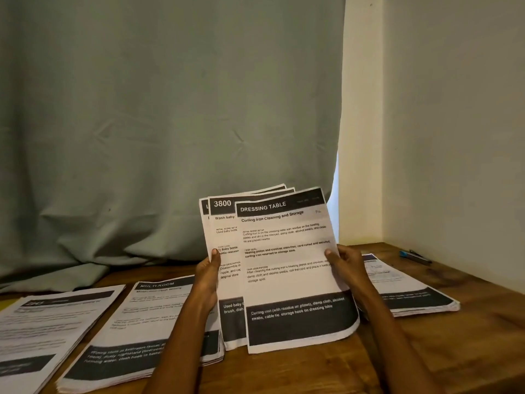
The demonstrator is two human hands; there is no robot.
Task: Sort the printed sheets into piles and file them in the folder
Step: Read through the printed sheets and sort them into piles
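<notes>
We grip a fanned bundle of printed sheets (284,265) upright above the counter (426,351) — our left hand (208,275) holding its left edge, our right hand (345,265) pinching the front "DRESSING TABLE" sheet's right edge, thumbs on the paper. Three piles lie on the wood — a far-left pile (42,331), a "MULTI-ROOM" pile (142,322) and a right pile (409,291). A blue pen (414,256) lies beyond, near the wall.

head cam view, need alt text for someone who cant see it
Both hands, left hand and right hand, hold up a fanned stack of printed sheets, the front one headed "DRESSING TABLE". Three piles of sheets lie on the wooden table: two on the left, one on the right. A grey-green curtain hangs behind.
</notes>
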